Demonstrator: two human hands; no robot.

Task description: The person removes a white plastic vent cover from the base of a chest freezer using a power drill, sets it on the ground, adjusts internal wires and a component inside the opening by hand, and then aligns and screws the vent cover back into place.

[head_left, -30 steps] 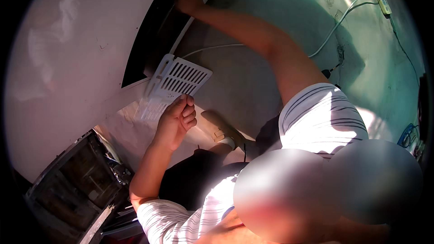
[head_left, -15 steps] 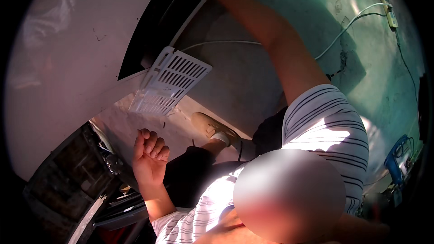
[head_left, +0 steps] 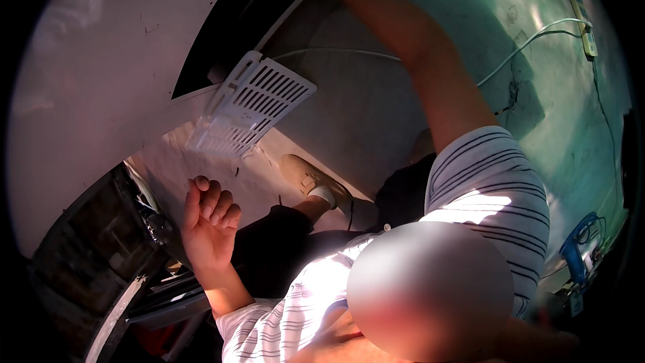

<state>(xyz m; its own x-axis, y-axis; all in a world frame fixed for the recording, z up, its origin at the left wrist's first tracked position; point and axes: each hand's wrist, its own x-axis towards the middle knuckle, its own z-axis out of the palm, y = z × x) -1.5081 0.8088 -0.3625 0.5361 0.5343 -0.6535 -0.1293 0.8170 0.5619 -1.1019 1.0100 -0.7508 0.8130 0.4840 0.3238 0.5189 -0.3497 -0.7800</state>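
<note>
My left hand [head_left: 211,218] is raised in front of a large white panel-like surface [head_left: 114,87]. Its palm shows bare, and its fingers are half curled with nothing visible in them. Beyond it, a white slotted plastic grille [head_left: 259,102] juts out from the lower edge of that surface, apart from the hand. Along the same edge runs a long black opening [head_left: 232,23]. My right arm [head_left: 403,33] stretches up past the opening to the top of the view, where the hand itself is out of sight.
A white cable [head_left: 336,50] crosses behind my right arm toward a power strip [head_left: 582,25] at the far right. A blue tool-like object [head_left: 575,249] lies at the lower right. My shoe [head_left: 316,178] is on the floor. Dark clutter [head_left: 101,249] fills the lower left.
The view has shifted slightly. My left hand appears a little farther left, keeping its half-curled shape. My right hand, partly visible at the top before, has passed out of view.
</note>
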